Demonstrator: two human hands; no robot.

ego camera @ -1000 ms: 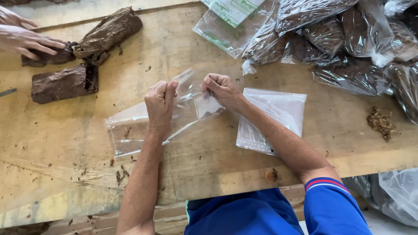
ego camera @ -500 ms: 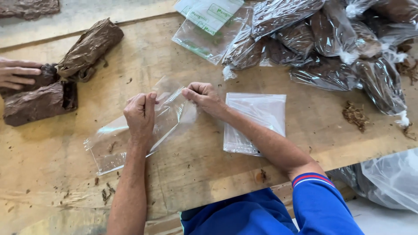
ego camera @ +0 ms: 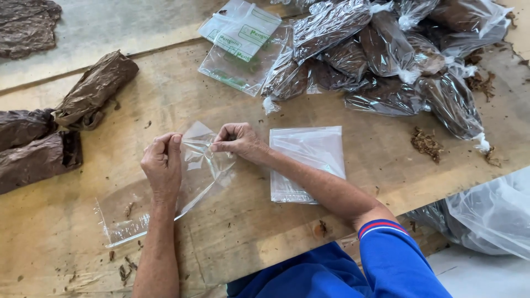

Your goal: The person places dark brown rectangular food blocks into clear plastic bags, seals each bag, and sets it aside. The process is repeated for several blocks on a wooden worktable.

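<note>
Both hands are on one clear plastic bag (ego camera: 165, 193) in the middle of the wooden table (ego camera: 232, 243). The left hand (ego camera: 162, 165) has its fingers together, pinching the bag's upper edge, thumb on top. The right hand (ego camera: 237, 140) is just beside it, fingers clamped on the same edge, and the film puckers up between the two grips. The rest of the bag lies flat, trailing down-left toward the table's near edge, a few brown crumbs inside it.

Just right of the right wrist, a small stack of flat clear bags (ego camera: 306, 163) lies squared up, close to the forearm but apart from the held bag. Left, well apart, brown leaf bundles (ego camera: 66, 121) sit near the table's left edge. Far side, a heap of filled, tied bags (ego camera: 386, 60) crowds the top right, with printed flat bags (ego camera: 240, 47) next to it. Between the hands and that heap runs a bare strip of wood. Loose brown scraps (ego camera: 426, 142) lie right of the stack.
</note>
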